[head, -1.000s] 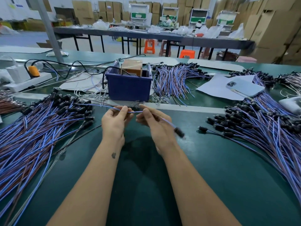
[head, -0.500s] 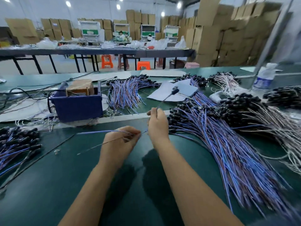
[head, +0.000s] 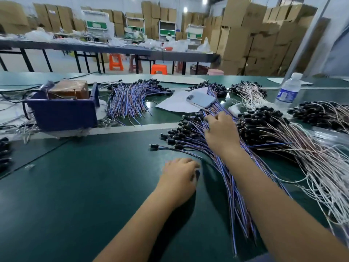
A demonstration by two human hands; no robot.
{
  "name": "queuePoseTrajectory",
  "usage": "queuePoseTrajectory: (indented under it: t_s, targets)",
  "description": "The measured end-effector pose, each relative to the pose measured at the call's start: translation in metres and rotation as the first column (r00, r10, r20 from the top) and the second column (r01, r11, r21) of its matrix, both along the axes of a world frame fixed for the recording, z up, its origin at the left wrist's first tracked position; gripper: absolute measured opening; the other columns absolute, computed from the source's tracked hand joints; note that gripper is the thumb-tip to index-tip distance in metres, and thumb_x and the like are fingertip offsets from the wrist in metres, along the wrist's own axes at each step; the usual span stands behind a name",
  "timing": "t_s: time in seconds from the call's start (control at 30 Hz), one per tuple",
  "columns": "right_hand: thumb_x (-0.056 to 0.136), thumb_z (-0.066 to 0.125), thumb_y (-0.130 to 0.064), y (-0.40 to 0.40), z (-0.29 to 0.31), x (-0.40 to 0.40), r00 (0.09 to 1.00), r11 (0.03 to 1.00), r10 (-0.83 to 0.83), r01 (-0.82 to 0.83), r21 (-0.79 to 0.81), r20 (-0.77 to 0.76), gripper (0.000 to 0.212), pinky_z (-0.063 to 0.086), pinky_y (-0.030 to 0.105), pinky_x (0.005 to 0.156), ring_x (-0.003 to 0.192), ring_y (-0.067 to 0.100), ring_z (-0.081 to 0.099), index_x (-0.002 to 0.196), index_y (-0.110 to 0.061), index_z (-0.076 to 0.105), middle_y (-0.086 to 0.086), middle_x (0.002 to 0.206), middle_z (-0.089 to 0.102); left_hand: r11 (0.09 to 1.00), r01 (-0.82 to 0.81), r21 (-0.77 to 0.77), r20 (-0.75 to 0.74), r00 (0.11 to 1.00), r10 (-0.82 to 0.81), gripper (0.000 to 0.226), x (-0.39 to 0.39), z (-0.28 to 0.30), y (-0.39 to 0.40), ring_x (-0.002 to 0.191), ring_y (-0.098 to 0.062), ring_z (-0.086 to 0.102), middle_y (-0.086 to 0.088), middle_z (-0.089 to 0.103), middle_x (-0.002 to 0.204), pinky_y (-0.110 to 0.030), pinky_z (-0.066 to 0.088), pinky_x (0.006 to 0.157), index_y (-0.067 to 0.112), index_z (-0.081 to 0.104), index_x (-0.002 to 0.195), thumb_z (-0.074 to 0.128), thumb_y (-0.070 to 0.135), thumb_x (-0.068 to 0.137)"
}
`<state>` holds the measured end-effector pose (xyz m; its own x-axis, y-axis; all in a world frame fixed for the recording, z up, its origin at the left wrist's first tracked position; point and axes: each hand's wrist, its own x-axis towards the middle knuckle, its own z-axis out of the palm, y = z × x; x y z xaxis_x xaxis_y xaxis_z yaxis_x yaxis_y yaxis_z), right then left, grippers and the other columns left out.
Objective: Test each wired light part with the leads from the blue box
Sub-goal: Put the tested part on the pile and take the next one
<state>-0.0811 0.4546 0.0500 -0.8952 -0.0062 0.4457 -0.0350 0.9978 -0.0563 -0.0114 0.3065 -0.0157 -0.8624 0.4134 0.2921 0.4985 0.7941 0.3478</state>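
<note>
A blue box (head: 62, 112) holding a brown block (head: 69, 88) stands at the left of the green table (head: 85, 186). To the right lies a heap of wired light parts (head: 181, 137) with black heads and blue-violet wires. My right hand (head: 221, 133) lies on top of that heap, its fingers bent down among the wires; what they hold is hidden. My left hand (head: 179, 178) rests on the table just left of the heap's wires, fingers loosely curled, with nothing seen in it. No leads show near either hand.
A second blue-wired heap (head: 130, 99) lies behind the box. White-wired heaps (head: 264, 129) fill the right side. A phone (head: 201, 100) lies on white paper, and a water bottle (head: 288, 91) stands at the back right. More black-headed parts (head: 3, 150) sit at the left edge.
The view swung right. My right hand carried the tested part over and came down on the right heap. My left hand let go of the leads and dropped to the table.
</note>
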Motion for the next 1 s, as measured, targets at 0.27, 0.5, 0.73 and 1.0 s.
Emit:
queuePoseTrajectory:
  t_s: [0.27, 0.5, 0.73, 1.0]
  targets:
    - [0.092, 0.038, -0.017, -0.05, -0.043, 0.013, 0.92, 0.981, 0.18, -0.194, 0.006, 0.347, 0.026, 0.044, 0.041, 0.085, 0.115, 0.032, 0.05, 0.111, -0.013, 0.054, 0.011, 0.118, 0.054, 0.949, -0.267, -0.168, -0.008, 0.963, 0.27, 0.036, -0.06, -0.009, -0.023, 0.127, -0.023, 0.043, 0.0, 0.049, 0.136, -0.036, 0.034, 0.1, 0.026, 0.051, 0.13, 0.039, 0.029, 0.096]
    - [0.099, 0.02, -0.055, 0.003, -0.068, 0.003, 0.93, 0.991, 0.085, -0.117, 0.07, 0.358, 0.054, 0.017, 0.042, 0.109, 0.136, 0.021, 0.018, 0.149, -0.035, 0.024, 0.0, 0.146, 0.029, 0.967, -0.195, -0.164, 0.153, 0.963, 0.22, 0.045, -0.104, -0.01, 0.001, 0.143, -0.014, 0.021, 0.004, 0.029, 0.151, -0.057, 0.004, 0.115, 0.036, 0.039, 0.142, 0.03, 0.035, 0.098]
    - [0.097, 0.016, -0.06, 0.006, -0.069, -0.004, 0.919, 0.994, 0.072, -0.098, 0.048, 0.388, 0.064, 0.008, 0.041, 0.113, 0.14, 0.018, 0.007, 0.152, -0.028, 0.017, -0.002, 0.15, 0.021, 0.984, -0.178, -0.027, 0.246, 0.952, 0.179, 0.041, -0.115, -0.004, -0.003, 0.139, -0.015, 0.029, 0.007, 0.037, 0.148, -0.057, 0.001, 0.114, 0.041, 0.05, 0.135, 0.04, 0.035, 0.096]
    - [0.096, 0.032, -0.036, -0.057, -0.043, 0.002, 0.926, 0.956, -0.156, 0.054, 0.289, 0.345, 0.043, 0.02, 0.048, 0.106, 0.129, 0.032, 0.031, 0.132, -0.017, 0.048, 0.013, 0.138, 0.039, 0.931, -0.242, 0.272, 0.21, 0.959, 0.188, 0.024, -0.07, 0.006, -0.089, 0.101, -0.008, 0.059, 0.007, 0.065, 0.106, -0.025, 0.046, 0.089, 0.023, 0.072, 0.102, 0.051, 0.018, 0.092]
